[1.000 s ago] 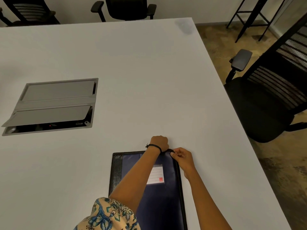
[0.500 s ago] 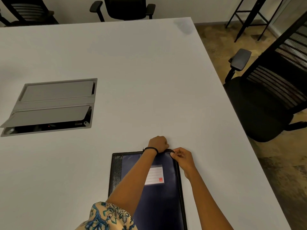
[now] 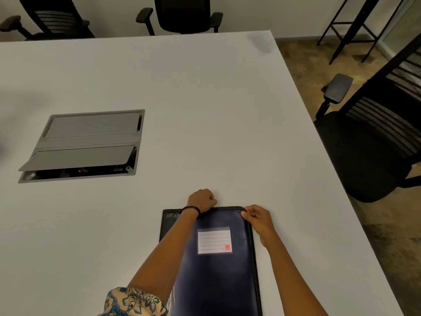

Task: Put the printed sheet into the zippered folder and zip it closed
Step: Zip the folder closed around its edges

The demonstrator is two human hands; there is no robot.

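Tabletop [image 3: 205,99] in plain white is seen under both hands. A black office chair [image 3: 369,156] is parked well to the right of the right hand, off the table's edge. A grey cable hatch [image 3: 86,144], its nearer flap lifted, is set into the top, well left of and beyond the left hand. The zippered folder [image 3: 214,281], dark blue with a black spine, is laid flat beneath the forearms, cover down. Its far edge is gripped by the left hand [image 3: 201,199], curled into a fist. Its far right corner, on the zip line, is pinched by the right hand [image 3: 258,218]; the pull cannot be made out. A lined label card [image 3: 214,241] is held in a clear pocket just nearer than both hands. A dark wristband [image 3: 192,209] is worn at the left wrist.
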